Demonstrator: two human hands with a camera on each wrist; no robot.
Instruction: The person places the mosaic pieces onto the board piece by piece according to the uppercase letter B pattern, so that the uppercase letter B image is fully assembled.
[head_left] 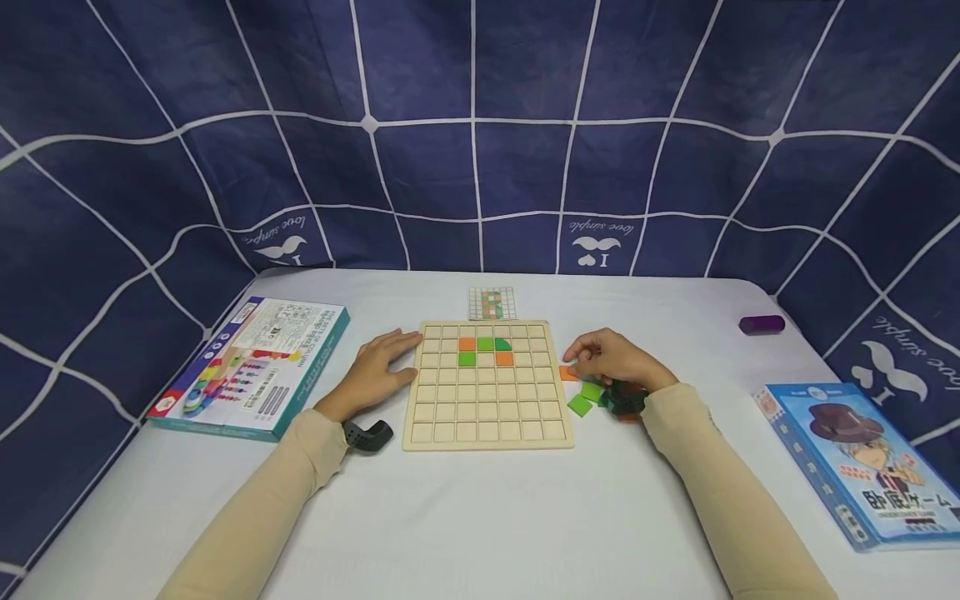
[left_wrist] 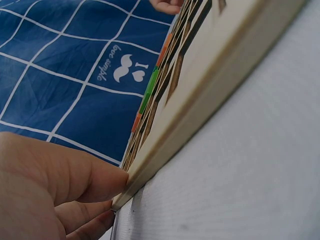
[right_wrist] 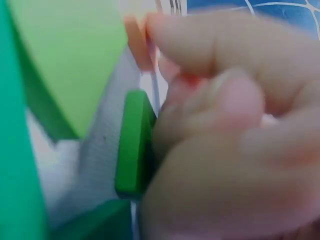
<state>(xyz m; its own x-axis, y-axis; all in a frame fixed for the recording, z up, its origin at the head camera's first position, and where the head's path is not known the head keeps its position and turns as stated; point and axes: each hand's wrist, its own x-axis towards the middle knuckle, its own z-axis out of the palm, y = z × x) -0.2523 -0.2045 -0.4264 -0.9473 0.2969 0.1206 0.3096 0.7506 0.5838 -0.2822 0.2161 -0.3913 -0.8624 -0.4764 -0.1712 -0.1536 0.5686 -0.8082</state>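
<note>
A wooden grid board [head_left: 487, 425] lies on the table with several green and orange tiles set in its upper rows; one dark green tile [head_left: 502, 344] has a rounded corner. My left hand [head_left: 378, 373] rests against the board's left edge, thumb and fingers apart along it; the left wrist view shows the thumb [left_wrist: 100, 180] touching the rim. Just off the board's right side, my right hand [head_left: 611, 358] bends its fingers over an orange tile [head_left: 567, 373]. In the right wrist view a fingertip touches this orange tile [right_wrist: 139, 45], with the thumb away from it.
Loose light green tiles [head_left: 581, 405] and a dark green pile [head_left: 617, 400] lie under the right wrist. Behind the board is a small pattern card [head_left: 492, 303]. A game box [head_left: 255, 367] lies left, a blue box [head_left: 870, 467] right, and a purple cylinder [head_left: 762, 325] at the far right.
</note>
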